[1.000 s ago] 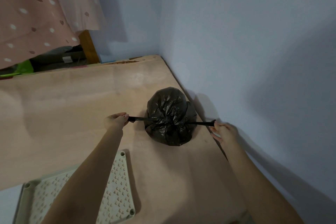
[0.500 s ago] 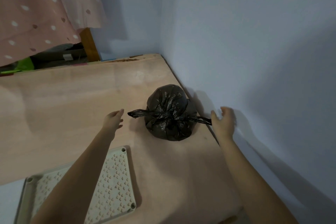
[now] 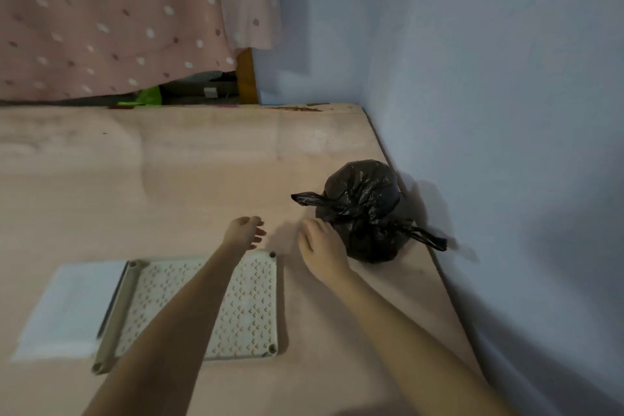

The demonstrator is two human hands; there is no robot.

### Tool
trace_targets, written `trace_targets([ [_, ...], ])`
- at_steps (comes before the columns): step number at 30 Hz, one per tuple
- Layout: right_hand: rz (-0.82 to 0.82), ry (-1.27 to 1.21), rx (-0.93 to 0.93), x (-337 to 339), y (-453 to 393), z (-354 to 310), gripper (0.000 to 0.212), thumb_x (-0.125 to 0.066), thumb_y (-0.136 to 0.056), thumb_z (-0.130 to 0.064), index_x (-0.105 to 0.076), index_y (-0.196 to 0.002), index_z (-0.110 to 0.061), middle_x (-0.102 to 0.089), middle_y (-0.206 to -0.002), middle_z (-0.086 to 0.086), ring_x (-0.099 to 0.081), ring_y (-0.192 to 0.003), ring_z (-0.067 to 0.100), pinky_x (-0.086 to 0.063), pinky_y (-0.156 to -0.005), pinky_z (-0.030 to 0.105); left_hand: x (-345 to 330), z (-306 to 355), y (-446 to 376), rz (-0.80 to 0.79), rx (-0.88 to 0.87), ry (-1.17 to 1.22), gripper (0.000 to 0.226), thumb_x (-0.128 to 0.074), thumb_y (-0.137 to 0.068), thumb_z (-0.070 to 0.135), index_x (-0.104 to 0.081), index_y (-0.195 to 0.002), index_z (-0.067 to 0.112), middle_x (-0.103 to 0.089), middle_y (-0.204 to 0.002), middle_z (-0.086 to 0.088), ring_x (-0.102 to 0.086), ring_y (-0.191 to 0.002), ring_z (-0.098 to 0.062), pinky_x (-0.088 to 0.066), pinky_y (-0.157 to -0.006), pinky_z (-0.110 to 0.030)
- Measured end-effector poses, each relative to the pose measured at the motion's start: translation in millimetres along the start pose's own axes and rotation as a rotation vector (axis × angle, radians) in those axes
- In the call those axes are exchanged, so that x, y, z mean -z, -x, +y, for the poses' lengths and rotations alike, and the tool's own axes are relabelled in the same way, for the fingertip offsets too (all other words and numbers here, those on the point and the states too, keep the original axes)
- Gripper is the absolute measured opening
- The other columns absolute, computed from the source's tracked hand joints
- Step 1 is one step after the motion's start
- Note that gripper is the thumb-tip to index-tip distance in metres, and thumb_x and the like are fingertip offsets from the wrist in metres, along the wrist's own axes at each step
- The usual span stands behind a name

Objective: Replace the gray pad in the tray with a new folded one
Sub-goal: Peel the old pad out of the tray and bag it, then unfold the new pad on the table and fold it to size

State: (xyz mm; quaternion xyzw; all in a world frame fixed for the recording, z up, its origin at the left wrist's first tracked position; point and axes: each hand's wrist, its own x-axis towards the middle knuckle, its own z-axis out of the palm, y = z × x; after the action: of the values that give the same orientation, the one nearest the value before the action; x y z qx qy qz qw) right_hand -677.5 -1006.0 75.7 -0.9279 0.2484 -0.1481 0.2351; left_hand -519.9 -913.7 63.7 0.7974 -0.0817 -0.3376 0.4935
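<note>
A pale tray [image 3: 250, 307] with a patterned perforated grid lies on the wooden surface at lower left, partly hidden by my left forearm. A folded pale pad [image 3: 64, 311] lies flat beside its left rim. A knotted black plastic bag [image 3: 364, 209] sits by the wall on the right, its two tied ends sticking out. My left hand [image 3: 244, 231] hovers just beyond the tray's far right corner, fingers relaxed and holding nothing. My right hand [image 3: 320, 246] is next to the bag's left side, fingers loosely bent, empty; whether it touches the bag is unclear.
A blue-grey wall [image 3: 489, 111] runs along the right edge of the wooden surface [image 3: 169, 179]. A pink dotted curtain [image 3: 111, 20] hangs at the back left, with a wooden post [image 3: 246, 78] and dark clutter below it.
Both hands let go of the bag's tied ends and drew back left. The view swung left, bringing the tray and folded pad into sight.
</note>
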Motion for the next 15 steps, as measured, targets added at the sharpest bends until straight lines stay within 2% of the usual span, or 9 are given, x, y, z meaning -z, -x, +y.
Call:
trace_targets([
  [3, -0.177, 0.016, 0.072, -14, -6, -21, 0.040, -0.037, -0.100, -0.023, -0.042, -0.137, -0.009, -0.047, -0.140, 0.006, -0.043, -0.127, 0.022, -0.036, -0.104, 0.034, 16, -17, 20, 0.033, 0.012, -0.008, 0.025, -0.044, -0.097, 0.018, -0.062, -0.105, 0.002, -0.065, -0.094, -0.013, -0.058, -0.076, -0.022, -0.045, -0.063, -0.026],
  [6, -0.369, 0.101, 0.167, -29, -7, -36, 0.047, -0.030, -0.101, -0.029, -0.031, -0.144, -0.009, -0.041, -0.145, 0.008, -0.038, -0.131, 0.025, -0.033, -0.106, 0.038, 30, -37, 47, 0.158, 0.044, 0.047, 0.027, -0.045, -0.097, 0.017, -0.063, -0.107, 0.001, -0.066, -0.094, -0.013, -0.058, -0.080, -0.023, -0.045, -0.064, -0.027],
  [10, -0.571, 0.267, 0.377, -49, 0, -54, 0.045, -0.029, -0.100, -0.032, -0.035, -0.139, -0.009, -0.042, -0.142, 0.010, -0.038, -0.129, 0.028, -0.031, -0.104, 0.042, 42, -67, 100, 0.365, 0.115, 0.103, 0.030, -0.044, -0.097, 0.019, -0.062, -0.114, 0.003, -0.065, -0.098, -0.010, -0.057, -0.084, -0.023, -0.045, -0.072, -0.031],
  [15, -0.695, 0.250, 0.554, -68, 27, -101, 0.046, -0.028, -0.101, -0.032, -0.035, -0.138, -0.007, -0.041, -0.142, 0.012, -0.037, -0.128, 0.029, -0.031, -0.104, 0.041, 63, -101, 170, 0.588, 0.151, 0.108, 0.033, -0.041, -0.097, 0.015, -0.061, -0.121, 0.005, -0.064, -0.116, -0.011, -0.059, -0.103, -0.026, -0.046, -0.085, -0.032],
])
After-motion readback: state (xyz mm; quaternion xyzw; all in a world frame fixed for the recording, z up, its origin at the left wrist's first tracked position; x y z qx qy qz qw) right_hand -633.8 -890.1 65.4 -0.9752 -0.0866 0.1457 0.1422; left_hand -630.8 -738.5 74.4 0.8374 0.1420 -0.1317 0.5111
